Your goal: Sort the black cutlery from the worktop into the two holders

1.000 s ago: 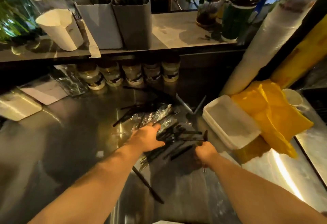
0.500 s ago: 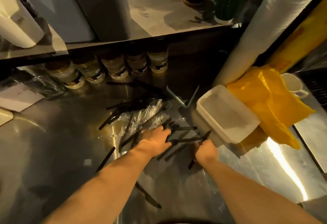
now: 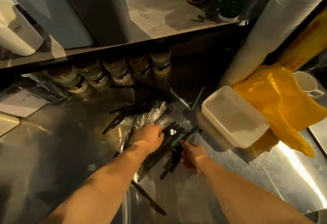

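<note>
A loose heap of black plastic cutlery [image 3: 159, 146] lies on the steel worktop [image 3: 53, 153], mixed with clear plastic cutlery [image 3: 152, 114]. My left hand [image 3: 150, 135] rests palm down on the heap, fingers spread over black pieces. My right hand [image 3: 192, 156] is closed around a bundle of black cutlery whose ends stick out toward the far side. One black knife [image 3: 150, 200] lies alone nearer to me. Two grey holders [image 3: 53, 15] [image 3: 100, 9] stand on the upper shelf at the left, their tops cut off by the frame.
A row of lidded jars [image 3: 115, 70] stands under the shelf [image 3: 159, 15]. A white foam tray [image 3: 233, 117] and a yellow plastic bag [image 3: 279, 107] lie to the right, with a white mug [image 3: 306, 84] behind. A tall wrapped stack of cups [image 3: 261, 34] leans at the right.
The view has tilted down and drawn closer. My left hand has slid onto the heap's near part; my right hand has gathered more black pieces into its grip.
</note>
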Motion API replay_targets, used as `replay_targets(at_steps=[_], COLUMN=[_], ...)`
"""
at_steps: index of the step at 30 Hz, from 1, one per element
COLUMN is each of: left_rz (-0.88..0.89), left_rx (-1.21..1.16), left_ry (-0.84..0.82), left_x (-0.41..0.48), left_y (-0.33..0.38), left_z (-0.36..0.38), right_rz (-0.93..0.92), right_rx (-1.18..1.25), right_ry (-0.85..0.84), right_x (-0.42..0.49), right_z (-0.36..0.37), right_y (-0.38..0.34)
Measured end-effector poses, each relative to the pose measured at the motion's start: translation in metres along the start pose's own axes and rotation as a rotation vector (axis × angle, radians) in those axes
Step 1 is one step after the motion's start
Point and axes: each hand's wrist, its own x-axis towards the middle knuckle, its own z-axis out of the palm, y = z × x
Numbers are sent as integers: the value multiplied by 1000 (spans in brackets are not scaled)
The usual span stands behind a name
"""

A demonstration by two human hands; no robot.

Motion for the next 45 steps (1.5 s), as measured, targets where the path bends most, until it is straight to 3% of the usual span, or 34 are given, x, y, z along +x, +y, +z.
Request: replay_targets(at_steps=[3, 7, 11, 23, 27, 34, 41, 45], left_rz=[-100, -167, -159, -76, -47, 18, 135, 173], left_rx=[-12, -11, -19, -144, -269, -177, -1, 96], left_ry=[121, 114, 72, 147, 44, -118, 60, 64], left_x=[18, 36, 44, 27, 8, -14, 13, 28], left_y=[-8, -18, -22, -32, -25, -3, 19, 33], left_z=[-13, -13, -6, -6, -4, 19, 17, 17], right_rz=[23, 51, 57, 50, 37, 36, 41, 52], right_rx=[-15, 4, 18, 11, 21, 20, 45, 32], right_ry=[-8, 7, 37, 46, 19, 9, 47, 58], right_x=[1, 5, 6, 3, -1, -6, -1, 3], right_z=[1, 3, 5, 7, 7, 6, 8, 9], right_y=[-7, -10, -11, -15, -16, -15, -15, -14])
